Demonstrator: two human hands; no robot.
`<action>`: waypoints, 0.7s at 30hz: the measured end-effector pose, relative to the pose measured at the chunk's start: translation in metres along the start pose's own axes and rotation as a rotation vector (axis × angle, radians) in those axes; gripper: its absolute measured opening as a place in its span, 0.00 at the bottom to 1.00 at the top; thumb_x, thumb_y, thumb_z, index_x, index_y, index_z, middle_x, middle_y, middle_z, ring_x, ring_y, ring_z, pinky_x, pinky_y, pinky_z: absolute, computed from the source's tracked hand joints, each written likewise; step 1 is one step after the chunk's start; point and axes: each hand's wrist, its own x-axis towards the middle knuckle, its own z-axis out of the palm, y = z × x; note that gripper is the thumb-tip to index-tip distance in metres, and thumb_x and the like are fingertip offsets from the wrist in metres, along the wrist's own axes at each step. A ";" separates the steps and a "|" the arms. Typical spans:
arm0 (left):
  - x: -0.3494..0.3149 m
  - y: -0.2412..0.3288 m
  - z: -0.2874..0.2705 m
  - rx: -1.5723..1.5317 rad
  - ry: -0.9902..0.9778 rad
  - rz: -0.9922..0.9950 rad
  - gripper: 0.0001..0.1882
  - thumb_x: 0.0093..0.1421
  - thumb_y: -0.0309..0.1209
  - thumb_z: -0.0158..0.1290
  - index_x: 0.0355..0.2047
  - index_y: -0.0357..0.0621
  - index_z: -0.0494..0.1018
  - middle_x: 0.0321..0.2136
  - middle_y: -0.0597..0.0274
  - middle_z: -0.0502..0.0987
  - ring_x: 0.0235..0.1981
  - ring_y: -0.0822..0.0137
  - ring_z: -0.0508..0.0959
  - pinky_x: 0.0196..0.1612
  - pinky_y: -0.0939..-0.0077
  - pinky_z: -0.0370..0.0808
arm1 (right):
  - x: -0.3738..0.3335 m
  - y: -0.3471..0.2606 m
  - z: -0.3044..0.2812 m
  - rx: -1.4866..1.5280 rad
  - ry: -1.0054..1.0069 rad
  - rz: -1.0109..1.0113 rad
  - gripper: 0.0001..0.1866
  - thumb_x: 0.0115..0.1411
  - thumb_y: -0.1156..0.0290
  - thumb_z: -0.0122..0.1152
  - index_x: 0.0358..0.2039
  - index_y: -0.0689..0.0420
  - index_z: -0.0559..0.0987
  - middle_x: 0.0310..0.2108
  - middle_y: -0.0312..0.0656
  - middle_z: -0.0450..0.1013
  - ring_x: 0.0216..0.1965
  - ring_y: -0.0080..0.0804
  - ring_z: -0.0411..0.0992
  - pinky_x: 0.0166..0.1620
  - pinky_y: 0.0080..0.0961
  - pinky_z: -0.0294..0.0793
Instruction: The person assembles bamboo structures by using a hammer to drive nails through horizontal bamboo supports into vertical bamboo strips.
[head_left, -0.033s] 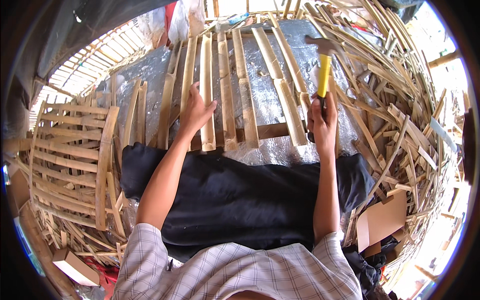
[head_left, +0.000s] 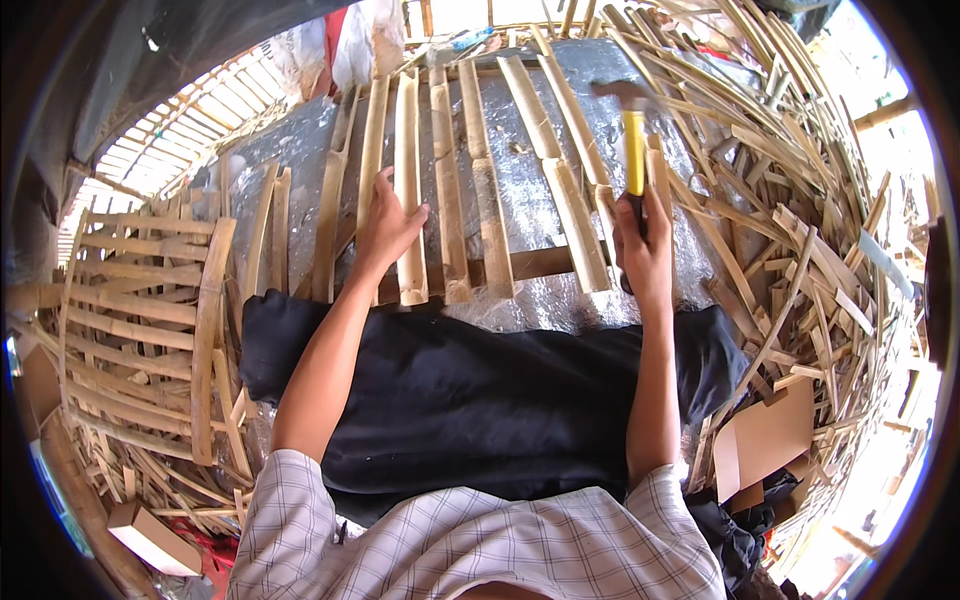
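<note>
Both forearms enter from the lower edge, bare below short checked sleeves, and extend forward roughly parallel. The left hand lies palm down with the wrist nearly straight — fingers spread and pointing away from the body, the thumb splayed out to the right. The right hand is raised slightly higher and closed in a fist around a yellow hammer handle — knuckles toward the camera, the handle pointing upward and away from the body.

Bamboo slats lie side by side on the bench. A cloth lies before them. A scrap pile lies right, a slatted frame left.
</note>
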 end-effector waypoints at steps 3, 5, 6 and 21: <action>-0.002 -0.001 0.000 0.012 0.011 0.002 0.42 0.62 0.31 0.63 0.67 0.30 0.50 0.65 0.26 0.61 0.67 0.34 0.65 0.69 0.51 0.64 | -0.003 0.006 -0.010 -0.366 0.001 -0.049 0.11 0.70 0.69 0.61 0.44 0.65 0.79 0.20 0.44 0.71 0.21 0.28 0.64 0.27 0.31 0.65; -0.003 0.000 0.002 0.012 0.011 -0.008 0.42 0.62 0.31 0.62 0.68 0.33 0.50 0.65 0.27 0.61 0.67 0.34 0.65 0.69 0.51 0.64 | -0.010 0.004 -0.009 -0.393 0.041 -0.087 0.13 0.69 0.70 0.62 0.48 0.66 0.78 0.25 0.57 0.73 0.21 0.46 0.68 0.29 0.38 0.68; -0.004 0.000 0.003 0.017 0.006 -0.016 0.42 0.62 0.31 0.62 0.68 0.34 0.50 0.65 0.27 0.61 0.67 0.35 0.65 0.69 0.51 0.64 | -0.011 0.005 -0.007 -0.359 0.069 -0.111 0.12 0.69 0.70 0.61 0.47 0.65 0.78 0.25 0.58 0.74 0.23 0.53 0.70 0.30 0.41 0.68; 0.002 0.000 -0.004 -0.028 0.023 -0.014 0.40 0.61 0.30 0.63 0.68 0.41 0.55 0.53 0.41 0.73 0.56 0.49 0.75 0.61 0.57 0.69 | -0.021 0.000 -0.003 -0.589 -0.145 0.050 0.09 0.69 0.67 0.53 0.43 0.59 0.72 0.27 0.60 0.77 0.33 0.65 0.78 0.37 0.59 0.76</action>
